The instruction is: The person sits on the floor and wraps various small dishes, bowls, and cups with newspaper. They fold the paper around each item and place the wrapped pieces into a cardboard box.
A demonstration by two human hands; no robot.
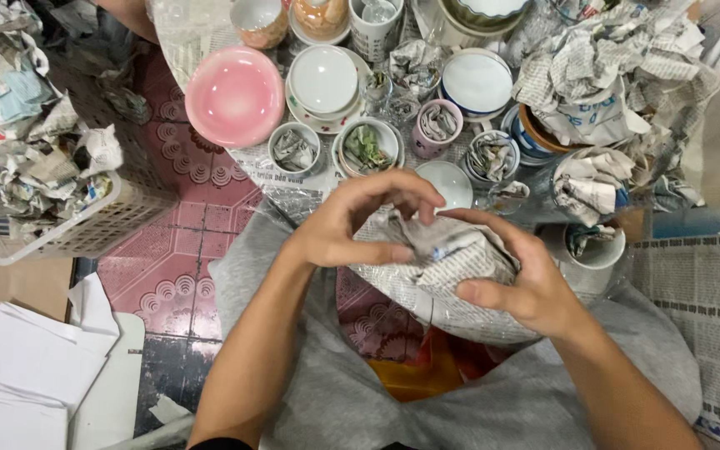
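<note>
Centre of frame: a rounded newspaper-wrapped bundle, held over the person's lap in grey cloth. Its contents are hidden by the paper.

Left hand: curled over the bundle's upper left, fingertips pressing the gathered paper at the top.

Right hand: cupped round the bundle's right side, thumb lying across the wrap, fingers closed on it.

Upper centre: a pink bowl; just right of it a white bowl on a patterned saucer; below these, several small cups stuffed with crumpled newspaper, standing close together.

Upper right: a heap of crumpled newspaper over further crockery.

Left edge: a white plastic basket filled with crumpled paper.

Lower left: a stack of white paper sheets on the patterned tile floor.
</note>
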